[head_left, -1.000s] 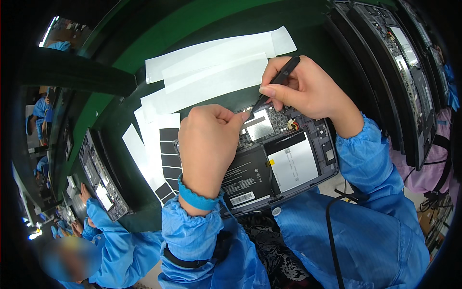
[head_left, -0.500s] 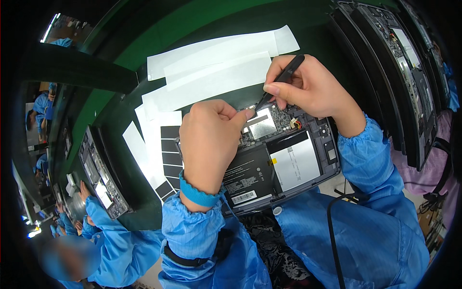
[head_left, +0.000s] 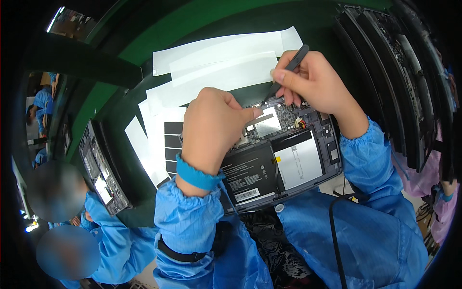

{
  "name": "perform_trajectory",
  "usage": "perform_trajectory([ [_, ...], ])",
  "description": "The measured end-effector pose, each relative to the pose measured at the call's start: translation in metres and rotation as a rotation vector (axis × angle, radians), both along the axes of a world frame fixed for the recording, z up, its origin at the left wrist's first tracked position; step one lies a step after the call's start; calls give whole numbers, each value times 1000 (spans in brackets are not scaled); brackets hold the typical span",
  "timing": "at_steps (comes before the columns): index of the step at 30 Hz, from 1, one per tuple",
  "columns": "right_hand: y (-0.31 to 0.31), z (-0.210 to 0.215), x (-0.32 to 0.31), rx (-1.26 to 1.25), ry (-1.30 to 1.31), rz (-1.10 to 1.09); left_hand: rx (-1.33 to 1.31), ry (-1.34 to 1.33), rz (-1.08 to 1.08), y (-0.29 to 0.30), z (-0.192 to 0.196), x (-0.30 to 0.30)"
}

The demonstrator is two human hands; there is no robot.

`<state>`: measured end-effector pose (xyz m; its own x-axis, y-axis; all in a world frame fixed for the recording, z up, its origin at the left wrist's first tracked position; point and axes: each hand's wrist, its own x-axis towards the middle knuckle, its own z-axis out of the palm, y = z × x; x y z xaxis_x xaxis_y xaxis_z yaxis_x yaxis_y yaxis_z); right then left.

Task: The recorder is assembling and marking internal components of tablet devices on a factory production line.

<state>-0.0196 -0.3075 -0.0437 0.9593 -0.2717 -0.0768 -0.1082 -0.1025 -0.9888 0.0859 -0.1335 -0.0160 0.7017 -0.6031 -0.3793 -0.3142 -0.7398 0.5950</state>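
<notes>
An opened laptop base point(head_left: 284, 189) lies in front of me with its inside showing: a battery point(head_left: 246, 176) in black and silver, a circuit board point(head_left: 288, 115) and a silver metal shield point(head_left: 269, 126). My right hand point(head_left: 315, 82) is closed round black tweezers point(head_left: 294, 61), whose tip points down at the board's far edge. My left hand point(head_left: 209, 127) is bent over the board's left part. Its thumb reaches to the shield's far left corner, close to the tweezer tip. The other fingers are curled and partly hidden, so what they pinch cannot be made out.
White paper strips point(head_left: 216, 72) lie beyond the laptop, and a sheet of black rectangular stickers point(head_left: 173, 142) is at its left. More opened laptop parts stand at left point(head_left: 102, 180) and in a row at right point(head_left: 409, 72). A black cable point(head_left: 333, 231) hangs across my front. Co-workers sit at left.
The tweezer tip has moved slightly away and to the right, toward the board's far edge. My left thumb stays by the shield. The view has shifted a little.
</notes>
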Motion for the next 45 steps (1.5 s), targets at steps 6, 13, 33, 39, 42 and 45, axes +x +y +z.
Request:
perform_trajectory([
  [6,-1,-10,2,195,-132,-72,-114,-160,-101,18,3,-4],
  [13,1,-1,-6,159,-271,-263,-436,-365,63,183,43,-28],
  [33,233,5,27,-222,52,38,-365,-520,27,259,-53,-47],
  [39,240,6,28,-292,83,45,-365,-542,12,261,-53,-45],
  [42,243,11,28,-333,79,73,-350,-531,11,261,-53,-45],
  [45,247,16,27,-360,43,56,-351,-548,-8,262,-54,-45],
])
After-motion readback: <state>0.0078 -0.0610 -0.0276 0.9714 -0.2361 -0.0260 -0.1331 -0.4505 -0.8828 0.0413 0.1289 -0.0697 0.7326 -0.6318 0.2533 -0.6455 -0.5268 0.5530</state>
